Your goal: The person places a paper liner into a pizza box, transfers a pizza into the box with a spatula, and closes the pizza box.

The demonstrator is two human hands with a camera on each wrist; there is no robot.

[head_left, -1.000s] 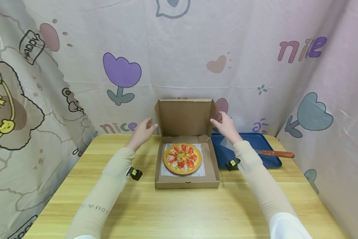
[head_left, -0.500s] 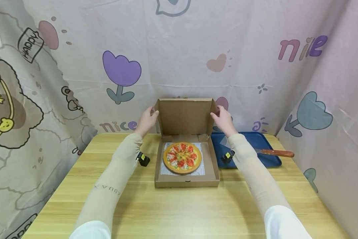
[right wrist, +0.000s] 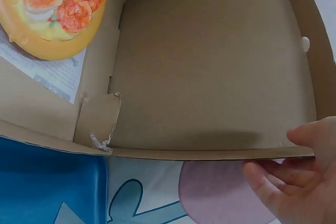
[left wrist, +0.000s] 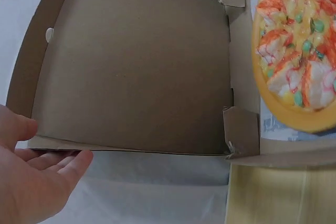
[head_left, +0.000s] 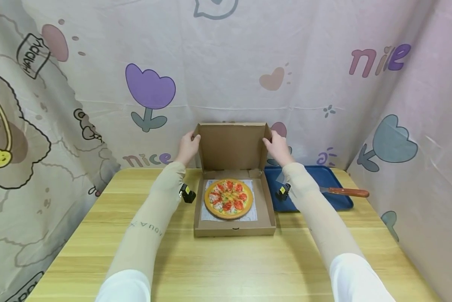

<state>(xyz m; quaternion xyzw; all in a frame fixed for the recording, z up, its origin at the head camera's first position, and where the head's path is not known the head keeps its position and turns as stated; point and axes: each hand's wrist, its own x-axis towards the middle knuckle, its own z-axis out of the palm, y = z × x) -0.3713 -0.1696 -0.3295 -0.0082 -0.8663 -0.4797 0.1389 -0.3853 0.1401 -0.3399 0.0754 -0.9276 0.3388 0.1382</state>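
A brown cardboard pizza box [head_left: 235, 231] stands on the table with its lid [head_left: 233, 147] raised upright at the back. Inside lies a round pizza [head_left: 228, 199] with red and white toppings, on a printed paper sheet [head_left: 254, 212]. My left hand [head_left: 188, 147] grips the lid's left side near the top; the left wrist view shows its thumb [left wrist: 23, 128] inside the wall and the other fingers outside. On the lid's right side, my right hand [head_left: 279, 149] holds the edge likewise, thumb [right wrist: 302, 135] inside and fingers beneath the wall.
Right of the box, a blue tray [head_left: 333, 180] lies partly behind the right arm. A spatula-like tool with a wooden handle [head_left: 348, 192] rests across it, its handle sticking out past the tray's right edge. A printed curtain [head_left: 226, 63] hangs close behind the table.
Both hands have moved inward and up from beside the lid to its two side edges, and now grip it. The lid still stands upright and the pizza has not moved.
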